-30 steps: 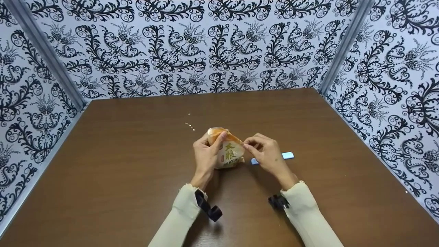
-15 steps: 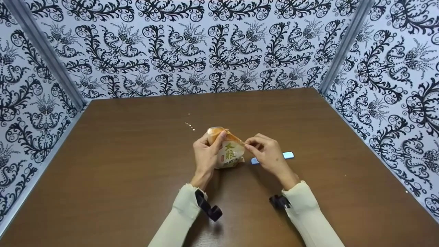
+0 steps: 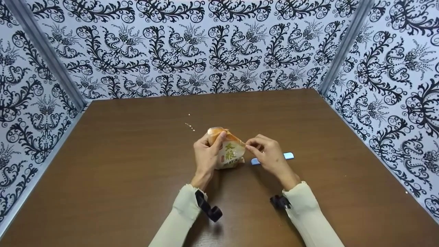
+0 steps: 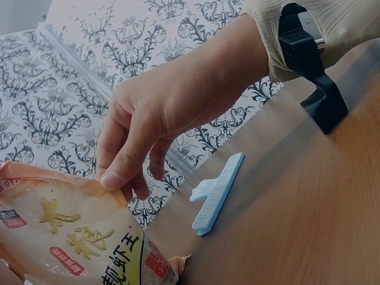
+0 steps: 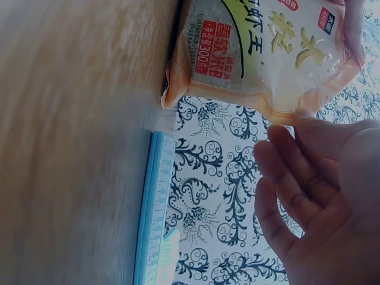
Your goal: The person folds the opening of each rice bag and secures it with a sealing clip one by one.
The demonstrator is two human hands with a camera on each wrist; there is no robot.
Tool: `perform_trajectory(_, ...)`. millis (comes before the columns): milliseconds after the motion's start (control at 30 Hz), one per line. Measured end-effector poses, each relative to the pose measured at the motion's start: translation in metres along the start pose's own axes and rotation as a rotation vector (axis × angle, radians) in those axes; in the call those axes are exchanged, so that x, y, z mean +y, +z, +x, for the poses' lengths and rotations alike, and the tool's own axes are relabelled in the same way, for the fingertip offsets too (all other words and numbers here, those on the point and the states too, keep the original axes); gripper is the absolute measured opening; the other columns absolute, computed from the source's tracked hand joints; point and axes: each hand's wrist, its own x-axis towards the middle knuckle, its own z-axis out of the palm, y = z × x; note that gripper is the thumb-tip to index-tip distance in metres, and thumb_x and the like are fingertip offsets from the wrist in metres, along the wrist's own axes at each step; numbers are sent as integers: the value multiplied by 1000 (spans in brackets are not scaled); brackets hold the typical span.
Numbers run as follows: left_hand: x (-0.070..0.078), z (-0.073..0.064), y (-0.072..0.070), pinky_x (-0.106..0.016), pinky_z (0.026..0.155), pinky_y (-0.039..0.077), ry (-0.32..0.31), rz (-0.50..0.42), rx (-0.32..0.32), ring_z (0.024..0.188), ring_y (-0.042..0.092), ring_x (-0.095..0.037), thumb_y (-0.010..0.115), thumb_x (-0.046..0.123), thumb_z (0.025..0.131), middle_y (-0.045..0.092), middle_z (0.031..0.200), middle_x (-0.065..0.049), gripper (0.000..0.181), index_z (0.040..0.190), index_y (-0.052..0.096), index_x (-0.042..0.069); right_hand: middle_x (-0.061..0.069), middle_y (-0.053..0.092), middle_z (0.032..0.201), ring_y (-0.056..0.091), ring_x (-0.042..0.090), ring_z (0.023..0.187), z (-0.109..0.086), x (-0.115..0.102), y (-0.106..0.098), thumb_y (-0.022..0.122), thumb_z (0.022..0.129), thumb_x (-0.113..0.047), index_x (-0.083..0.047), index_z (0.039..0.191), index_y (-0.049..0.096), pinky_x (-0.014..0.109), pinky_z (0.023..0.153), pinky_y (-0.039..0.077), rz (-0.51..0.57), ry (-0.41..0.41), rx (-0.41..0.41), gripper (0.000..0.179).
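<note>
A small printed bag of rice point(image 3: 230, 153), white with orange edges and gold characters, stands upright at the middle of the table. My left hand point(image 3: 204, 157) grips its left side, thumb across the front near the top. With thumb and forefinger my right hand point(image 3: 270, 156) pinches the orange edge at the bag's upper right. The right wrist view shows that pinch close up on the bag's edge point(image 5: 282, 116), the other fingers loosely bent. Beside the right hand lies a light blue bag clip point(image 4: 218, 195), partly hidden by that hand in the head view.
Several pale grains point(image 3: 190, 126) lie on the brown table point(image 3: 137, 192) beyond the bag. Patterned walls point(image 3: 192, 48) enclose the back and both sides. A black wrist mount point(image 3: 209, 207) sticks out from the left sleeve, another point(image 3: 280, 202) from the right.
My right hand has shifted very slightly to the right, pinching the bag's edge throughout. The left hand and the clip have stayed in place.
</note>
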Motion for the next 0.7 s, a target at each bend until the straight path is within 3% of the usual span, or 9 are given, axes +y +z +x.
perform_trajectory(233,2,1,-1,-20,61,52,-10,29,20,67,63,-9,78,14,94,75,80,-2,17,102,79,-1,1,70,86,61,14,74,1,-1,-1,76,95,-12,-7,94,78,28,68,54,-9,-14,2,5)
perform_trajectory(400,2,2,-1,-19,58,47,28,34,20,63,58,-7,78,10,93,67,72,2,16,94,76,-6,1,71,85,61,10,73,1,-1,-2,76,94,-13,-9,93,79,28,68,53,-38,-24,10,6)
perform_trajectory(700,-1,1,-1,-19,58,46,36,45,21,62,56,-6,77,9,93,66,71,3,15,96,77,-6,0,72,82,59,5,72,-1,0,-2,76,94,-13,-9,91,79,26,66,52,-40,-9,11,6)
